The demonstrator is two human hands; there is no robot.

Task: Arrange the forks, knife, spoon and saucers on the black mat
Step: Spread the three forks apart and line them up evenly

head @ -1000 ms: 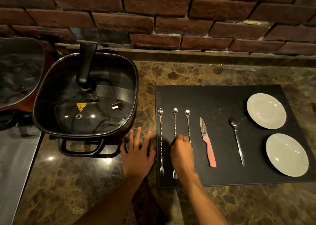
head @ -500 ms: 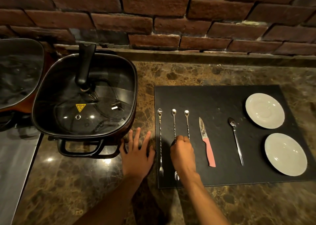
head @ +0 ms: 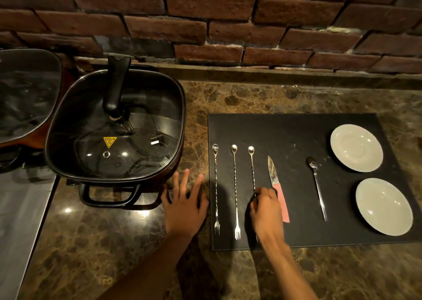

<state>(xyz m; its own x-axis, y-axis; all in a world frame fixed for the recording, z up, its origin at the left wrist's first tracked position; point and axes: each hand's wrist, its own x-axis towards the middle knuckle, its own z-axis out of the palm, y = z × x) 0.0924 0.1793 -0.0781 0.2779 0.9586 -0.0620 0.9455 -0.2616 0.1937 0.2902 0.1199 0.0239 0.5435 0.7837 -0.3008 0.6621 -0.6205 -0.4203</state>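
Steel, thin and twisted, the third fork (head: 252, 171) lies on the black mat (head: 296, 130) just left of the knife (head: 277, 189) — light, stiff, slippery, best pinched mid-shaft. It is pinched there by the right hand (head: 266, 210); the left hand (head: 185, 206) is spread flat beside the mat.

My black mat (head: 296, 137) carries silver twisted-stem forks (head: 235, 190), a pink-handled knife (head: 282, 205), a silver spoon (head: 317, 185) and white saucers (head: 356, 147) on brown-veined marble counter (head: 114, 242).

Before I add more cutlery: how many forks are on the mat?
3, side by side on the black mat's left: left fork, middle fork, right fork under the right hand.
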